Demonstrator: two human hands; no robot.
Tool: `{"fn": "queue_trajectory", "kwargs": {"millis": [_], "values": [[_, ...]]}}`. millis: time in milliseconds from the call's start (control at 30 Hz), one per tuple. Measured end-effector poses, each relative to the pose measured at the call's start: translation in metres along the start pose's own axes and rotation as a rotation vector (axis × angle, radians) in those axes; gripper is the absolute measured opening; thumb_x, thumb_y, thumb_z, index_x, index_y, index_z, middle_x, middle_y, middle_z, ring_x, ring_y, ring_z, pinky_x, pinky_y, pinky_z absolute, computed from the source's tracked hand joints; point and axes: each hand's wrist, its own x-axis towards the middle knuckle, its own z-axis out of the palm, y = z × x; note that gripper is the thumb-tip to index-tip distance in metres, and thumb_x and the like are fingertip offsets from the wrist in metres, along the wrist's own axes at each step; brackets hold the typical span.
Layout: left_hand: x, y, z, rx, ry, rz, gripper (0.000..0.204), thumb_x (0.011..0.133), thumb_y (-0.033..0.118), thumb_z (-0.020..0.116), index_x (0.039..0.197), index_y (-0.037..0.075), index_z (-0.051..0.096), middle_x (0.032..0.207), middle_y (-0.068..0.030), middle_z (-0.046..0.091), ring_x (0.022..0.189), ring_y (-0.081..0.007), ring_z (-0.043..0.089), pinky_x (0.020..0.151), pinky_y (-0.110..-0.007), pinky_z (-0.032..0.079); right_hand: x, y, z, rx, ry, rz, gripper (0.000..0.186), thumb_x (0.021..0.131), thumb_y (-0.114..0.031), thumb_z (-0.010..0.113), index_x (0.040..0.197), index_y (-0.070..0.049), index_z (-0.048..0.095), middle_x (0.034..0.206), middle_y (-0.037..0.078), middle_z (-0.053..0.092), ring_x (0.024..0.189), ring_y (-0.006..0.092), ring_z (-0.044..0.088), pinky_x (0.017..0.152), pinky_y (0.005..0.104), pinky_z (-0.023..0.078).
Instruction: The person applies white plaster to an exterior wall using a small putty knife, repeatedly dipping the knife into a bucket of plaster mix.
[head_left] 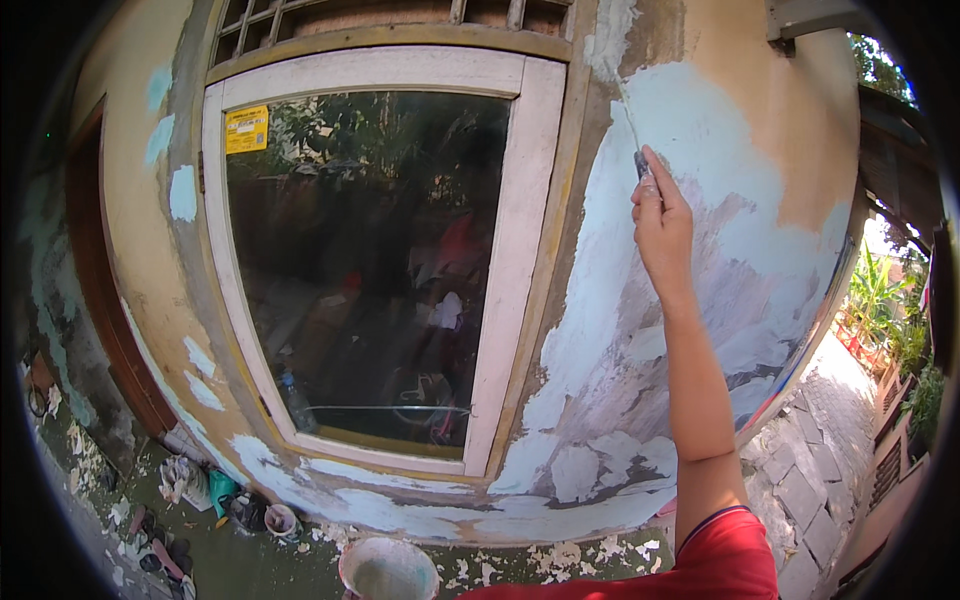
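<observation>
My right hand (pixel 658 205) is closed on the dark handle of a thin-bladed scraper (pixel 633 130), held up against the wall right of the window frame (pixel 540 250). Pale blue coating (pixel 700 120) covers much of that wall in rough patches, over grey and tan surfaces (pixel 790 60). Low in the view is a round pale bucket (pixel 358 555) with residue inside. A sliver of what looks like my left hand (pixel 350 594) shows at its lower side, mostly hidden.
A dark wooden doorway (pixel 110 290) stands at left. Bags (pixel 225 490), a small pot (pixel 282 520) and footwear (pixel 165 555) lie on the flake-strewn floor (pixel 600 560). At right, a paved path (pixel 800 470) runs beside plants (pixel 865 300), under a roof edge (pixel 890 150).
</observation>
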Motion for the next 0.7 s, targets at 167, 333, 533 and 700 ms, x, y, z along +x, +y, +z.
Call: {"fn": "queue_trajectory", "kwargs": {"millis": [167,333,533,700], "values": [[0.013,-0.03,-0.017,-0.103,0.052,-0.166,0.047,0.091,0.014,0.068,0.132,-0.002,0.054,0.118,-0.0123,0.065,0.096,-0.0272,0.065,0.08,-0.042,0.056,-0.055,-0.018,0.023,0.452,-0.13,0.226,0.042,0.105,-0.016,0.046,0.146,-0.008,0.05,0.086,-0.001,0.055,0.062,0.0037,0.042,0.049,0.0197,0.035],[-0.005,-0.004,-0.025,-0.142,0.204,-0.447,0.052,0.084,0.002,0.059,0.135,0.0,0.049,0.12,-0.0136,0.063,0.094,-0.0263,0.066,0.063,-0.041,0.057,-0.164,-0.016,0.033,0.665,-0.449,0.713,0.045,0.106,-0.022,0.049,0.15,-0.011,0.045,0.084,-0.002,0.051,0.06,0.0041,0.042,0.05,0.0201,0.036],[-0.002,-0.022,-0.042,0.024,0.264,-0.47,0.053,0.085,0.016,0.072,0.131,-0.001,0.05,0.118,-0.0173,0.062,0.098,-0.0348,0.066,0.069,-0.051,0.059,-0.259,-0.03,0.062,0.922,-0.936,0.743,0.09,0.093,-0.053,0.065,0.158,-0.006,0.023,0.09,-0.001,0.05,0.067,0.0057,0.044,0.054,0.0198,0.037],[-0.009,-0.013,-0.054,-0.006,0.261,-0.447,0.061,0.082,0.004,0.062,0.139,-0.001,0.045,0.128,-0.0152,0.059,0.105,-0.0314,0.063,0.069,-0.046,0.058,-0.226,-0.08,0.062,1.204,-0.934,0.712,0.115,0.079,-0.061,0.077,0.157,0.002,0.02,0.089,0.001,0.05,0.068,0.0061,0.046,0.054,0.0207,0.033]]}}
